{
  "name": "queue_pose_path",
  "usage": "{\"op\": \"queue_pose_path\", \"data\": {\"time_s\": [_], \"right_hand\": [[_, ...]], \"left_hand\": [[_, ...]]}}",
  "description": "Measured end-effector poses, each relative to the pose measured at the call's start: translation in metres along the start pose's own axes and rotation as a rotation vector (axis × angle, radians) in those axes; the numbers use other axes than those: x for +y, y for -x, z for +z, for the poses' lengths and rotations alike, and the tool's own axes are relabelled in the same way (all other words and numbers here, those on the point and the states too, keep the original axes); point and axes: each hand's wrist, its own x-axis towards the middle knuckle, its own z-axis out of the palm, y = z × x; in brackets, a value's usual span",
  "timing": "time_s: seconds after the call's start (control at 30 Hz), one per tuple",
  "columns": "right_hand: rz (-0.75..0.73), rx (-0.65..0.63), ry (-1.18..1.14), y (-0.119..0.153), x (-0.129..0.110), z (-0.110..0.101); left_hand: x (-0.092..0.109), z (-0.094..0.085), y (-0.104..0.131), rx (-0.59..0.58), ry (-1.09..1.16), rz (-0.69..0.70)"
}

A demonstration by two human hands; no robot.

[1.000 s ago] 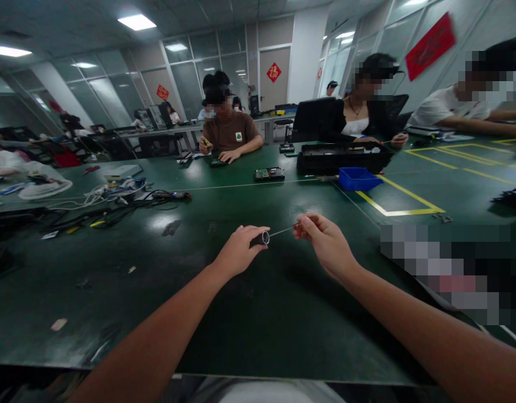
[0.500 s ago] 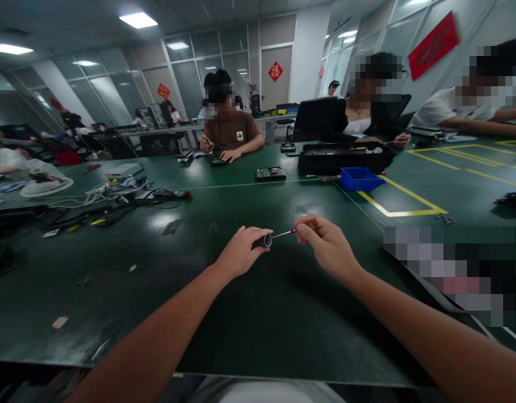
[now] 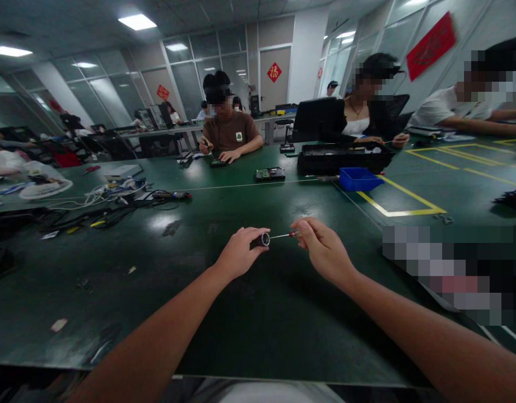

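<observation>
Above the green table [image 3: 241,313], my left hand [image 3: 240,251] is closed round a dark cylindrical part [image 3: 263,239] whose ringed, silvery end faces right. My right hand [image 3: 322,243] grips a screwdriver [image 3: 293,234] by its red and clear handle. The thin metal shaft points left, and its tip is at the open end of the cylinder. Whether the tip touches anything inside is too small to tell.
A blue bin [image 3: 359,179] stands beside a long black case [image 3: 345,159] at the back right. A circuit board device [image 3: 269,174] lies at the back centre. Cables [image 3: 115,207] spread over the left. Across the table a person in brown [image 3: 230,131] works.
The screwdriver lies closer to level, as my right hand has turned slightly. My left hand and the cylinder have shifted a little to the left in view.
</observation>
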Motion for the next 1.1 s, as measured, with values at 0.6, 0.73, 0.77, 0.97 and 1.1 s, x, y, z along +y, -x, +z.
{"op": "queue_pose_path", "data": {"time_s": [0.6, 0.73, 0.77, 0.97, 1.1], "right_hand": [[0.049, -0.052, 0.106, -0.0021, -0.0013, -0.0024], [0.037, -0.095, -0.007, -0.0009, 0.0032, -0.002], [0.034, -0.102, -0.013, -0.0009, 0.0039, -0.0016], [0.025, -0.058, 0.007, -0.0017, 0.0052, 0.0013], [0.056, -0.01, -0.153, -0.0038, 0.0067, 0.0035]], "left_hand": [[-0.0063, 0.0007, 0.0008, 0.033, 0.013, 0.006], [-0.0069, 0.0008, 0.0001, 0.044, 0.009, 0.009], [-0.0068, 0.0007, -0.0002, 0.047, 0.009, 0.005], [-0.006, -0.0005, -0.0013, 0.038, 0.009, -0.009], [-0.0056, -0.0005, -0.0005, 0.052, 0.0, -0.023]]}}
